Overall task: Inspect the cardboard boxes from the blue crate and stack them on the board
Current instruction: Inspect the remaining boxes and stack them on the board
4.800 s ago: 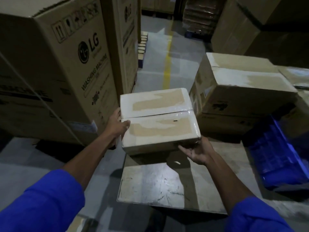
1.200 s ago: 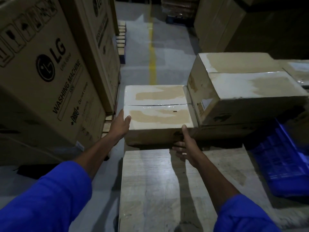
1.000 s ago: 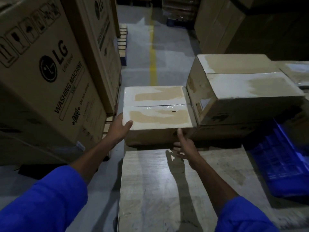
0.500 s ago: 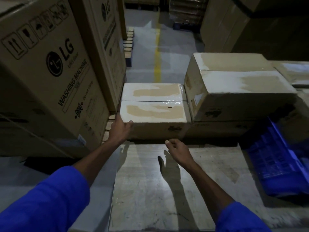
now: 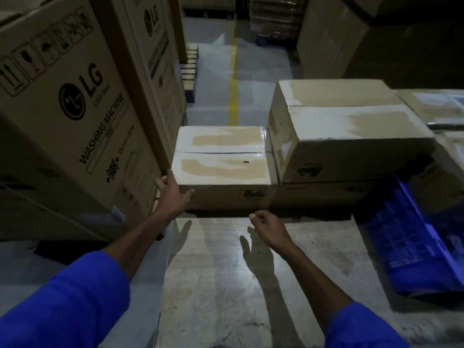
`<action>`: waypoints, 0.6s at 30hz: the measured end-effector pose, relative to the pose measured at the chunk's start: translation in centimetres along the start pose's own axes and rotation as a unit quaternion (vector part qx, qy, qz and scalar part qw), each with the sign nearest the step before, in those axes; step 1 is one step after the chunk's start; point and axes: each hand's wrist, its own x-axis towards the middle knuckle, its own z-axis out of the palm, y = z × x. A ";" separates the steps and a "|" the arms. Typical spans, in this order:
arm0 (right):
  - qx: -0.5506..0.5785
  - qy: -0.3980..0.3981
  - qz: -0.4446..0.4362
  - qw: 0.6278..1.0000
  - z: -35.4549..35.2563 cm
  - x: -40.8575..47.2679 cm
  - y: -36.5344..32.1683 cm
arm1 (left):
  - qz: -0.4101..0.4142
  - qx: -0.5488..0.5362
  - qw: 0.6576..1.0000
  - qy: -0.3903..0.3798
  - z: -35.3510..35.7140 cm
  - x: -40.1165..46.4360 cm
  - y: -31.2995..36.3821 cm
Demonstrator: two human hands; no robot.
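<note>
On the pale board (image 5: 226,285) sits the small cardboard box (image 5: 221,159), at the board's far left corner, its right side touching a stack of two bigger boxes: the upper stacked box (image 5: 351,131) overhangs the lower stacked box (image 5: 321,194). More cartons show at the right edge, partly cut off, so no sure count of those. One blue crate (image 5: 411,244) stands at the right, tilted, its inside not visible from the head view. Two tall cartons rise on the left, the near washing-machine carton (image 5: 67,126) and a second LG carton (image 5: 155,59) behind it.

The left hand (image 5: 173,194) rests against the small box's near left corner, fingers spread along the side, thumb on the front face. The right hand (image 5: 266,227) hovers above the board, just short of the box, fingers loosely curled and holding nothing.

Compared with 1.2 seconds ago, the box has been set down flat and the right hand has let go of its front edge and pulled back; the left hand stays at the corner.

Readable print: "LG" and "WASHING MACHINE" on the near carton, with handling symbols at its top; "LG" again on the one behind. Dark stamps on the fronts of the smaller boxes cannot be read.
</note>
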 end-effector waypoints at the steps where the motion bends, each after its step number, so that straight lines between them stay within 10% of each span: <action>1: -0.001 -0.004 0.000 1.000 0.2 0.2 0.0 | 0.002 0.005 1.000 -0.003 -0.1 0.0 0.0; 10: -0.040 -0.001 -0.047 0.998 1.2 1.3 -2.0 | 0.037 0.105 0.990 -0.085 -1.2 -1.3 -0.5; 18: -0.158 0.007 -0.146 0.977 2.8 1.9 -1.9 | 0.150 0.377 0.909 0.093 0.1 -5.2 -4.0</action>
